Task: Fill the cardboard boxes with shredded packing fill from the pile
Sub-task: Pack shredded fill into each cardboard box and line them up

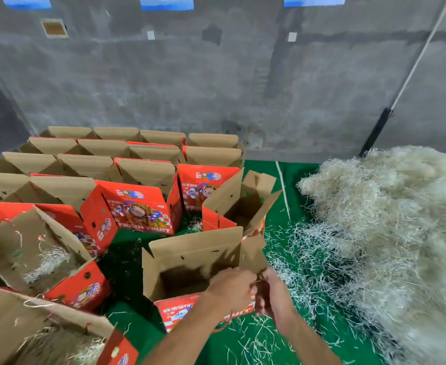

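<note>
Head view: the left hand (229,287) and right hand (272,295) meet at the near right corner of an open cardboard box (190,267), fingers curled on its rim or cord handle, which I cannot tell. The fill pile (390,233) spreads from 1 to 4 o'clock of the box, nearer the right hand, with only strewn green floor (269,341) between; filled boxes crowd 9 o'clock

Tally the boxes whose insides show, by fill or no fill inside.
Boxes with fill inside: 2
Boxes with no fill visible inside: 2
Total: 4
</note>
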A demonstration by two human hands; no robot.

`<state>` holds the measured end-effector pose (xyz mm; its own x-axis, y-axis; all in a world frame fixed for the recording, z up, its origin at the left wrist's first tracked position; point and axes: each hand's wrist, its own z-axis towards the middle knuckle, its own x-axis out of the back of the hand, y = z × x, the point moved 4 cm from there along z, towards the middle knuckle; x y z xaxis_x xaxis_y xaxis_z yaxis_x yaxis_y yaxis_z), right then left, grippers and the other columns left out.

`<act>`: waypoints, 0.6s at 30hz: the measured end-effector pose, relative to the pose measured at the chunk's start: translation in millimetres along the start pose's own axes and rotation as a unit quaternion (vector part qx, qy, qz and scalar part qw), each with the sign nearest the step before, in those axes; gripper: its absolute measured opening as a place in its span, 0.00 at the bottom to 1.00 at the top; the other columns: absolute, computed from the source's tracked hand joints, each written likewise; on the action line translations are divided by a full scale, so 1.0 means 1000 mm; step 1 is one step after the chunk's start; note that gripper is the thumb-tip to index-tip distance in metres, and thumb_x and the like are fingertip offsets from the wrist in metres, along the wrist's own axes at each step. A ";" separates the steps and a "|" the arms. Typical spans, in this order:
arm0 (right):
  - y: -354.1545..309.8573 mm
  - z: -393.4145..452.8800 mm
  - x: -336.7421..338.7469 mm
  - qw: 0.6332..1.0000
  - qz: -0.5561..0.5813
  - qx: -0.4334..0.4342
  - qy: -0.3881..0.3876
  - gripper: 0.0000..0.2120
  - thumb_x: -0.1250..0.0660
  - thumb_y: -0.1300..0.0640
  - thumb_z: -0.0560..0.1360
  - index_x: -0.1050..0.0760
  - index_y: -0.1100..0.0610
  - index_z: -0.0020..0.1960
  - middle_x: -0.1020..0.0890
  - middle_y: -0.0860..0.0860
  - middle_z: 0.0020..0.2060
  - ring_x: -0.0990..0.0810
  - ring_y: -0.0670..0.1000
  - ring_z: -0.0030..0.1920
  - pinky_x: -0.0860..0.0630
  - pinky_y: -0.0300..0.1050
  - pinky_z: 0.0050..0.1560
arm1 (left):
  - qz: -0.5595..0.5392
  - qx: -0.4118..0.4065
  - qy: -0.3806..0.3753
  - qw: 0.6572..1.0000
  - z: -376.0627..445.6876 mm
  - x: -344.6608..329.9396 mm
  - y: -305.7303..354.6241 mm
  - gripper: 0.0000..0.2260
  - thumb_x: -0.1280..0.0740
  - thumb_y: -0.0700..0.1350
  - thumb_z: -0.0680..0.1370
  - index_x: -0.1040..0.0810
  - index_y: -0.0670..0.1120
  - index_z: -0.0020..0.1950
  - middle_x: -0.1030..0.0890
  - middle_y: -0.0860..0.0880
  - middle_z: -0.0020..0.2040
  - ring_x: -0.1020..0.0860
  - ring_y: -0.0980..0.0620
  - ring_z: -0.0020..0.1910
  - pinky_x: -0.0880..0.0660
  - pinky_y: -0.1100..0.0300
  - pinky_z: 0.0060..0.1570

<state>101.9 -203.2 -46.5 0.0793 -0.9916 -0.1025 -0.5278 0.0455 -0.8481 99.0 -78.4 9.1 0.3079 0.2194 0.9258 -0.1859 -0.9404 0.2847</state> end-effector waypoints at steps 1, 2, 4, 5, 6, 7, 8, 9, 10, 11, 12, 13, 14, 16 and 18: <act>0.001 0.001 0.012 0.999 -0.019 0.008 0.037 0.25 0.40 0.44 0.78 0.21 0.62 0.34 0.26 0.56 0.23 0.30 0.52 0.21 0.29 0.42 0.25 | 0.000 -0.014 0.002 1.000 0.004 0.001 0.007 0.07 0.37 0.41 0.74 0.23 0.48 0.50 0.17 0.42 0.51 0.19 0.39 0.52 0.23 0.50 0.49; 0.002 0.002 0.025 0.997 -0.033 0.012 0.075 0.27 0.40 0.41 0.78 0.21 0.63 0.35 0.25 0.54 0.24 0.27 0.52 0.22 0.28 0.42 0.26 | 0.000 -0.026 -0.001 1.000 0.007 0.001 0.013 0.11 0.36 0.40 0.72 0.22 0.50 0.51 0.16 0.44 0.50 0.18 0.41 0.51 0.23 0.53 0.46; 0.005 0.005 0.052 0.988 -0.055 0.024 0.140 0.32 0.39 0.34 0.78 0.22 0.63 0.36 0.25 0.53 0.24 0.26 0.51 0.25 0.26 0.44 0.30 | -0.010 -0.053 -0.021 0.998 0.012 -0.001 0.025 0.16 0.36 0.38 0.71 0.21 0.54 0.53 0.15 0.48 0.47 0.18 0.44 0.48 0.21 0.54 0.45; 0.006 0.006 0.064 0.983 -0.067 0.033 0.167 0.32 0.38 0.32 0.77 0.24 0.62 0.35 0.25 0.53 0.24 0.26 0.52 0.26 0.25 0.46 0.30 | -0.011 -0.068 -0.031 0.997 0.014 -0.004 0.030 0.18 0.37 0.38 0.70 0.21 0.55 0.55 0.15 0.49 0.47 0.17 0.45 0.47 0.20 0.53 0.47; 0.007 0.006 0.075 0.979 -0.074 0.040 0.188 0.31 0.36 0.32 0.76 0.25 0.61 0.34 0.25 0.52 0.24 0.25 0.52 0.27 0.23 0.48 0.30 | -0.008 -0.081 -0.038 0.996 0.016 -0.007 0.035 0.21 0.38 0.38 0.70 0.22 0.57 0.57 0.15 0.49 0.48 0.17 0.45 0.47 0.19 0.51 0.47; 0.007 0.007 0.085 0.976 -0.079 0.039 0.198 0.30 0.34 0.35 0.76 0.24 0.62 0.34 0.24 0.52 0.25 0.25 0.52 0.27 0.20 0.51 0.31 | -0.007 -0.091 -0.041 0.995 0.017 -0.009 0.040 0.23 0.38 0.39 0.69 0.23 0.58 0.60 0.15 0.50 0.49 0.17 0.46 0.46 0.19 0.51 0.47; 0.008 0.009 0.093 0.975 -0.087 0.035 0.202 0.28 0.32 0.38 0.76 0.23 0.63 0.35 0.23 0.53 0.26 0.23 0.52 0.28 0.18 0.54 0.34 | -0.011 -0.098 -0.038 0.994 0.019 -0.011 0.044 0.25 0.38 0.38 0.69 0.24 0.59 0.62 0.15 0.50 0.49 0.17 0.46 0.44 0.19 0.51 0.47; 0.008 0.010 0.099 0.974 -0.102 0.029 0.202 0.26 0.32 0.41 0.77 0.22 0.64 0.37 0.21 0.54 0.28 0.22 0.52 0.30 0.16 0.56 0.36 | -0.018 -0.102 -0.034 0.994 0.020 -0.012 0.048 0.26 0.38 0.38 0.69 0.25 0.60 0.63 0.15 0.50 0.49 0.17 0.46 0.43 0.19 0.51 0.48; 0.008 0.011 0.103 0.973 -0.115 0.024 0.199 0.24 0.32 0.43 0.78 0.21 0.65 0.40 0.19 0.55 0.31 0.21 0.52 0.31 0.16 0.56 0.38 | -0.024 -0.105 -0.033 0.994 0.022 -0.013 0.051 0.27 0.38 0.37 0.69 0.25 0.61 0.64 0.15 0.50 0.50 0.17 0.46 0.43 0.19 0.51 0.49; 0.009 0.012 0.107 0.972 -0.122 0.018 0.199 0.24 0.33 0.44 0.79 0.21 0.66 0.41 0.18 0.56 0.33 0.21 0.53 0.32 0.16 0.56 0.38 | -0.027 -0.106 -0.033 0.994 0.024 -0.014 0.053 0.28 0.38 0.37 0.70 0.26 0.62 0.65 0.14 0.50 0.50 0.17 0.47 0.44 0.20 0.52 0.50; 0.011 0.016 0.109 0.972 -0.119 0.016 0.202 0.23 0.33 0.44 0.79 0.22 0.66 0.42 0.19 0.57 0.33 0.21 0.52 0.31 0.16 0.54 0.38 | -0.031 -0.109 -0.032 0.993 0.028 -0.015 0.054 0.29 0.39 0.37 0.69 0.26 0.63 0.65 0.14 0.51 0.48 0.17 0.47 0.44 0.21 0.52 0.49; 0.015 0.020 0.112 0.972 -0.113 0.014 0.204 0.23 0.34 0.45 0.80 0.22 0.66 0.41 0.20 0.56 0.32 0.22 0.52 0.29 0.17 0.52 0.36 | -0.038 -0.110 -0.034 0.993 0.030 -0.019 0.054 0.29 0.40 0.38 0.69 0.26 0.63 0.65 0.15 0.51 0.47 0.18 0.47 0.44 0.21 0.52 0.48; 0.019 0.025 0.114 0.973 -0.107 0.014 0.205 0.24 0.34 0.45 0.80 0.22 0.66 0.40 0.21 0.56 0.30 0.23 0.51 0.27 0.18 0.51 0.35 | -0.050 -0.103 -0.043 0.992 0.032 -0.021 0.052 0.29 0.41 0.39 0.68 0.27 0.64 0.65 0.15 0.52 0.47 0.17 0.48 0.44 0.21 0.52 0.49; 0.020 0.030 0.114 0.973 -0.099 0.012 0.208 0.24 0.34 0.45 0.80 0.22 0.66 0.40 0.22 0.55 0.29 0.24 0.51 0.26 0.18 0.51 0.34 | -0.069 -0.099 -0.067 0.990 0.035 -0.020 0.048 0.29 0.40 0.41 0.72 0.30 0.67 0.67 0.15 0.55 0.53 0.17 0.50 0.49 0.22 0.53 0.53; 0.022 0.030 0.115 0.972 -0.093 0.005 0.217 0.23 0.34 0.45 0.80 0.22 0.65 0.39 0.22 0.55 0.29 0.23 0.52 0.27 0.18 0.52 0.34 | -0.102 -0.101 -0.080 0.986 0.038 -0.020 0.051 0.17 0.39 0.53 0.78 0.27 0.66 0.65 0.16 0.57 0.52 0.18 0.52 0.49 0.22 0.53 0.51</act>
<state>125.0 -312.3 -92.7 -0.1928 -0.9406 0.2794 -0.5295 -0.1400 -0.8367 118.6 -140.0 -4.0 0.4993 0.3396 0.7971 -0.2813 -0.8066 0.5199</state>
